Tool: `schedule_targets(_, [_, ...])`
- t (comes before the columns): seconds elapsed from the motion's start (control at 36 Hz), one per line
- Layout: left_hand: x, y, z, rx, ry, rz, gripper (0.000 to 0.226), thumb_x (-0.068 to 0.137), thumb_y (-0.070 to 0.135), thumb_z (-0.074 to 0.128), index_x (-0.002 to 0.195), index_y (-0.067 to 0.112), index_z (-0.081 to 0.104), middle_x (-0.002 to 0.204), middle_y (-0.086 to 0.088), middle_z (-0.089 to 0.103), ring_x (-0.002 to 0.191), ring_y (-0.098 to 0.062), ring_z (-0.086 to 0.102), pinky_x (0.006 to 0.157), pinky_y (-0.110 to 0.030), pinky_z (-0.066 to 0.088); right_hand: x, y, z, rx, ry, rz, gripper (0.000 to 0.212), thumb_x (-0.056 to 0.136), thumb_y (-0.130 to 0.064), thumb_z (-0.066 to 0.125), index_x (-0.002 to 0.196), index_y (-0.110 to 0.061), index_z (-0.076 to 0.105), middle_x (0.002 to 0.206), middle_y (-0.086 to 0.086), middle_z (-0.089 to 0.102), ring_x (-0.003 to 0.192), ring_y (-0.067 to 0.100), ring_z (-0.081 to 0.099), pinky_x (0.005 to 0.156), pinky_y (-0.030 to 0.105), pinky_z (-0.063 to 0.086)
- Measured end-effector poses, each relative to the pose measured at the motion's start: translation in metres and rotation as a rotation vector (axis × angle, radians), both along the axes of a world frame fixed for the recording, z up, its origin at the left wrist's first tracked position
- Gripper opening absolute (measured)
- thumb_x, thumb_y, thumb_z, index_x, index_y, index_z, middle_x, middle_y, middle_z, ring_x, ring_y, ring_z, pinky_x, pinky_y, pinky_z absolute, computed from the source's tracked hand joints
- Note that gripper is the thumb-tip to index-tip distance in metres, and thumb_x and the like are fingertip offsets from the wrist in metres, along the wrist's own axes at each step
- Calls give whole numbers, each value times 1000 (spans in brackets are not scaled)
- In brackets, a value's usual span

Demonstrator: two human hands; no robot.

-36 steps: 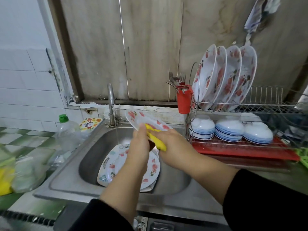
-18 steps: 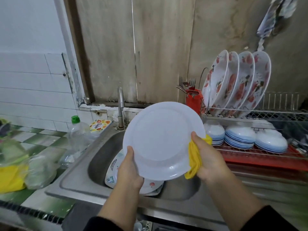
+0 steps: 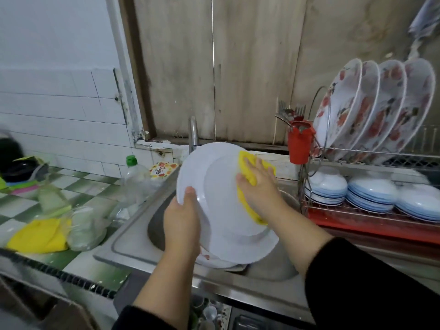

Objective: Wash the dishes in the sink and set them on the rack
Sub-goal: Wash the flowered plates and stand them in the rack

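A white plate [image 3: 214,191] is held upright over the steel sink [image 3: 133,236], its plain back facing me. My left hand [image 3: 182,225] grips its lower left rim, thumb on the back. My right hand [image 3: 258,189] presses a yellow sponge [image 3: 247,170] flat against the plate's back, fingers spread over it. More flowered plates [image 3: 207,257] lie in the basin, mostly hidden behind the held plate. The dish rack [image 3: 357,225] stands at the right with flowered plates [image 3: 371,108] upright on top and stacks of blue-rimmed bowls [image 3: 371,194] below.
A tap [image 3: 193,134] rises behind the plate. A red cutlery holder [image 3: 298,144] with forks hangs on the rack's left end. On the left counter stand a green-capped bottle [image 3: 134,179], a flowery packet [image 3: 163,170], plastic bags and a yellow cloth [image 3: 40,234].
The plate was turned from its flowered face to its white back. My right hand moved with the sponge from the plate's right rim onto the middle of its back.
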State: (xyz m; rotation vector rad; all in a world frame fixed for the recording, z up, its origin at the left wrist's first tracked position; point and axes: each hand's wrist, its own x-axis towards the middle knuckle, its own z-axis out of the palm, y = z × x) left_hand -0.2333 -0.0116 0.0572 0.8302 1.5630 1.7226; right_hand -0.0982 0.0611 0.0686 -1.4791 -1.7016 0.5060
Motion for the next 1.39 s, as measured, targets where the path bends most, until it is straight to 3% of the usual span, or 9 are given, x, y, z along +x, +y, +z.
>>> schedule_targets(0.19, [-13, 9, 6, 26, -13, 14, 19, 95, 34, 50, 97, 19, 63, 85, 1, 66, 88, -25, 63, 80, -35, 49, -11, -37, -48, 420, -128, 586, 55, 94, -54, 37, 142, -27, 31, 152, -13, 20, 145, 7, 3, 116, 17, -1])
schedule_targets(0.5, [-4, 16, 27, 67, 205, -121, 16, 96, 35, 48, 94, 20, 54, 78, 9, 55, 85, -23, 54, 74, -32, 41, 0, 16, 13, 288, -156, 240, 67, 91, -58, 33, 149, -27, 21, 159, -1, 3, 147, 21, -10, 116, 34, -5])
schedule_targets(0.72, [-5, 15, 33, 104, 376, -237, 21, 95, 34, 49, 77, 31, 57, 77, 9, 61, 74, -9, 57, 64, -21, 40, -20, 28, 50, 673, -541, 460, 58, 90, -45, 24, 127, -18, 60, 130, 7, 56, 126, 34, 44, 110, 53, 25])
schedule_targets(0.83, [-8, 11, 35, 136, 265, -226, 22, 93, 33, 55, 72, 32, 60, 77, 11, 65, 74, -9, 60, 69, -29, 46, 6, 57, 57, 456, -316, 176, 62, 89, -50, 20, 128, -16, 54, 127, 8, 55, 119, 31, 46, 102, 33, 28])
schedule_targets(1.03, [-9, 8, 30, 193, 230, -183, 21, 92, 36, 56, 73, 32, 61, 77, 11, 65, 75, -11, 60, 65, -30, 45, 39, 53, 25, -16, 195, -63, 29, 99, -35, 36, 119, -23, 53, 109, 3, 57, 103, 24, 52, 84, 32, 38])
schedule_targets(1.14, [-4, 7, 23, 192, 230, -177, 19, 92, 37, 56, 75, 34, 63, 82, 7, 68, 84, -18, 64, 77, -37, 50, 44, 47, 10, -184, 409, -168, 30, 87, -44, 42, 107, -27, 57, 102, 2, 62, 101, 28, 57, 95, 40, 45])
schedule_targets(1.22, [0, 6, 30, 236, 121, -99, 22, 94, 35, 53, 74, 28, 60, 80, 7, 66, 79, -15, 62, 72, -33, 49, 47, 50, -14, -399, 627, -157, 37, 74, -42, 46, 96, -17, 62, 97, 7, 68, 88, 29, 63, 87, 42, 51])
schedule_targets(1.33, [22, 7, 31, 313, 129, 23, 22, 96, 34, 49, 74, 28, 52, 77, 12, 57, 73, -1, 53, 63, -21, 45, 15, 16, -23, -610, 1023, -79, 17, 77, -20, 60, 68, -8, 52, 42, 6, 57, 37, 18, 58, 55, 28, 45])
schedule_targets(1.39, [40, 4, 20, 336, 119, 46, 16, 96, 31, 48, 80, 29, 51, 77, 14, 56, 73, 4, 52, 59, -10, 41, -1, 1, -25, -701, 1171, -39, 19, 92, -18, 46, 85, -8, 61, 60, 0, 70, 55, 13, 67, 56, 29, 55])
